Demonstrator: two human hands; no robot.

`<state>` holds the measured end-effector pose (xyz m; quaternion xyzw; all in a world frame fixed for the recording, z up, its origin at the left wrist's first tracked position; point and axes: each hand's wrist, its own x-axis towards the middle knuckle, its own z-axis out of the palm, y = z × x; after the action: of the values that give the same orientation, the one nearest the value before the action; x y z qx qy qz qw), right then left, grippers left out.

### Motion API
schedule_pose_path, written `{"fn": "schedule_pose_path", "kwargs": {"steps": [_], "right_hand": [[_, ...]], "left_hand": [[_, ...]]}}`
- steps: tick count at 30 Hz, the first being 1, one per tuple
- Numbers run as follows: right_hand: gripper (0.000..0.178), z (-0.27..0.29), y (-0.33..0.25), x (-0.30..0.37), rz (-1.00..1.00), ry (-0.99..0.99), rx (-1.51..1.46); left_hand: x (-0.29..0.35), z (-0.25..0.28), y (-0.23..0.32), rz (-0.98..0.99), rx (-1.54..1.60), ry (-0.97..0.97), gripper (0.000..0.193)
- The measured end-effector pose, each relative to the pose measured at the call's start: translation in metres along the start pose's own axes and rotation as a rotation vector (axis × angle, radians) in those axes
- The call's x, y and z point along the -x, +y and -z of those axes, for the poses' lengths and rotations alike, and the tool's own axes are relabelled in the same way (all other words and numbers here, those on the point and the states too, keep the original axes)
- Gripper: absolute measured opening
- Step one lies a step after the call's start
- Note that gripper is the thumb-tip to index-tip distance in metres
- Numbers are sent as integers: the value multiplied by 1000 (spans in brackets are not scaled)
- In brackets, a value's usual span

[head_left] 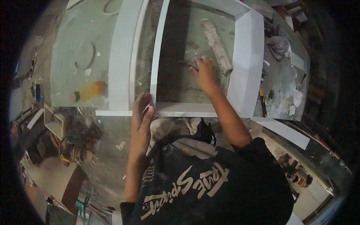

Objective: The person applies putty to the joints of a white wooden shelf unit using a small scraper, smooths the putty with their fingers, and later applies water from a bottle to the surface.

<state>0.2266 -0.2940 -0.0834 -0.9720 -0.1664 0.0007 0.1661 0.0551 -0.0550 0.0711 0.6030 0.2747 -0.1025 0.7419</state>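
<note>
A large white board frame [245,71], like an open cabinet body, lies on a greenish worktable [71,48]. A thin upright divider [159,48] runs across its inside. At the near edge, where divider and front board meet, my left hand [142,114] grips the board, its thumb apart from the fingers. My right hand [206,75] reaches over the front board into the right-hand bay. Its thumb and fingertips close around a small dark thing [193,68], too small to name. Just beyond that hand lies a long, crumpled pale strip [216,47], perhaps a wrapped bundle.
A yellow-orange bottle [90,92] lies left of the frame, near a curved ring mark [90,56]. On the right are a yellow-and-black tool [262,102] and a crumpled cloth [277,45]. Below left, a wooden box [56,180] and cables [75,150] crowd the floor.
</note>
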Motion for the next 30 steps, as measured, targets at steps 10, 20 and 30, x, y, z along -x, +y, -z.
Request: {"fn": "schedule_pose_path", "kwargs": {"steps": [10,20,30], "right_hand": [[23,-6,-26,-15,4,-108,-168],[23,-1,-29,-24,-88,-341,-184],[28,123,-106,-59,-291,-303,-945]], "left_hand": [[-40,6,0,-130,22,-99,66],[-70,9,7,-147,87,-137,72],[-119,1,30,-174,156,-131,80]]}}
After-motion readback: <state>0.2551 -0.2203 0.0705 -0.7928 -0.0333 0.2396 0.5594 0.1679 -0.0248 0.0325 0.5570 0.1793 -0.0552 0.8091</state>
